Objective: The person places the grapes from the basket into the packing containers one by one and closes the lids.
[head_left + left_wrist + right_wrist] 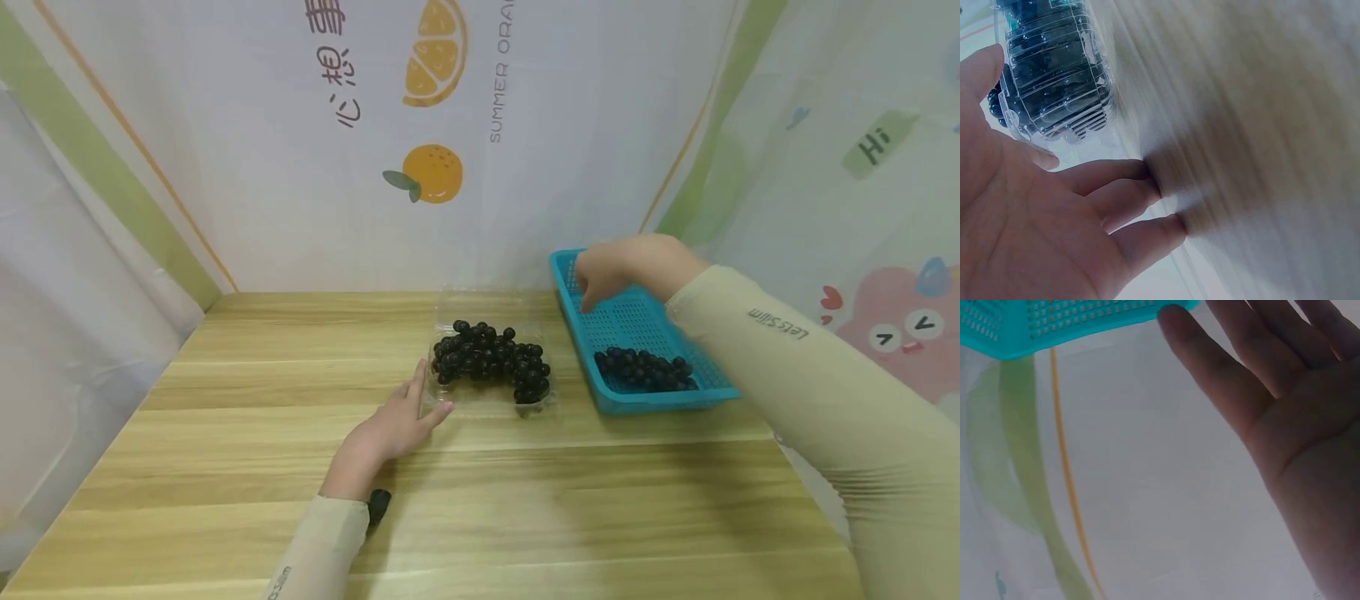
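Spreading empty fingers just left of the clear box [480,407], left hand [392,425] seemingly steadies it. Right hand [618,265]: fingers extended, nothing gripped, over blue basket [630,321] right of box. Dark grapes [487,354] lie inside both.

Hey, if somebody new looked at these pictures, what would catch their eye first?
Probably the bright blue basket on the right of the head view, with a small dark bunch lying in its near end. At the middle of the wooden table, a larger heap of black grapes sits in a clear plastic box. Behind it, a printed orange stands out on the white curtain.
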Available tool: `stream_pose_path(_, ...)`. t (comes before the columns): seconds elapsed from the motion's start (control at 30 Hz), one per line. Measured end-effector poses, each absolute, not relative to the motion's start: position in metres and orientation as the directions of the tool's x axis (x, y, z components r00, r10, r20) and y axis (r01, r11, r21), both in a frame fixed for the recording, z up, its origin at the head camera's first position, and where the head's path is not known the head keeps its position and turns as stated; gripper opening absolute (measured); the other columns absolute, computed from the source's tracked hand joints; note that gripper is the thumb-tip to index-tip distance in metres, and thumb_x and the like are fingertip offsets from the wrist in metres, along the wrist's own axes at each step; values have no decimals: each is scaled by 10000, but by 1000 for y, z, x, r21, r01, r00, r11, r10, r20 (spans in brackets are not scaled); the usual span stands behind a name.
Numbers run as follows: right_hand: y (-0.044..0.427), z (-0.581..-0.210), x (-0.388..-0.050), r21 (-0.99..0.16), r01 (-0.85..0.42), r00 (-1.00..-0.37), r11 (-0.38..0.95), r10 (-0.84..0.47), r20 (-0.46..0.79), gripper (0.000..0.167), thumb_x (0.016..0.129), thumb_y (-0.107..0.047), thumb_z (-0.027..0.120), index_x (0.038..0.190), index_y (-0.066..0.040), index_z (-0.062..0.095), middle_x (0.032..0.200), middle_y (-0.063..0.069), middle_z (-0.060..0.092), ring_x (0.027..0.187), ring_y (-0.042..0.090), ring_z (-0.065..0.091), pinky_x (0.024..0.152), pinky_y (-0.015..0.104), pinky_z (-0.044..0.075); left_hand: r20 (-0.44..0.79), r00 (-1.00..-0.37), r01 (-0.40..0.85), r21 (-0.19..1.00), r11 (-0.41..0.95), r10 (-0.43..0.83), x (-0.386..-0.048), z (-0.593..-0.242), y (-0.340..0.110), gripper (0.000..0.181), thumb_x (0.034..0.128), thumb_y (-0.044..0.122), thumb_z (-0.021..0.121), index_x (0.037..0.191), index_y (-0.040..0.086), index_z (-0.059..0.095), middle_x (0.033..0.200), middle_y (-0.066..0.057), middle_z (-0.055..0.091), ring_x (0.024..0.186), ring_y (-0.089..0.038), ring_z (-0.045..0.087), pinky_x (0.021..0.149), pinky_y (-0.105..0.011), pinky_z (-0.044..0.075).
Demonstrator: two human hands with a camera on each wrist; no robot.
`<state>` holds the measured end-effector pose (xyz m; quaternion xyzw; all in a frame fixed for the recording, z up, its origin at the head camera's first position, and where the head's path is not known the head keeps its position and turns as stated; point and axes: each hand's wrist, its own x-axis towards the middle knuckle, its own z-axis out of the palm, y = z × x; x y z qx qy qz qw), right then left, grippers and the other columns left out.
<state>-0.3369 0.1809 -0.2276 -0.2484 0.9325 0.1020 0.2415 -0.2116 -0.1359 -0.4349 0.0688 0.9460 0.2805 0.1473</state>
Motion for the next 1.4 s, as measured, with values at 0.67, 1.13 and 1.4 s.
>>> stream_pose_path(0.67, 232, -323, -348, 62, -492, -699, 868, -352, -623, 563, 1030, -188, 709, 1528, 4, 530, 1592, 273, 506, 1460, 499, 492, 1115, 591, 526, -251, -948, 28, 551, 834, 198, -209, -435, -135, 947, 1100, 594, 455, 1714, 182, -136, 1725, -372, 143, 1548, -607, 287, 1236, -754, 292)
stream_pose_path(1.13, 233, -365, -342, 54, -583, -680, 811, -450, -579, 155, 986, -108, 735, 1131, -65, 700, 1124, 113, 703, 900, 220, 519, 751, 353, 439, -259, -947, 18, 550, 835, 191, -210, -437, -135, 958, 1095, 612, 453, 1712, 192, -149, 1734, -357, 130, 1537, -612, 304, 1230, -761, 292)
stream_pose_path(1.4, 234, -370, -341, 101, -573, -708, 813, -429, -562, 160, 965, -97, 751, 1113, -54, 707, 1174, 153, 715, 947, 207, 609, 790, 358, 527, -263, -945, 15, 559, 829, 195, -210, -436, -135, 956, 1095, 611, 453, 1712, 195, -147, 1739, -352, 123, 1542, -609, 299, 1231, -761, 290)
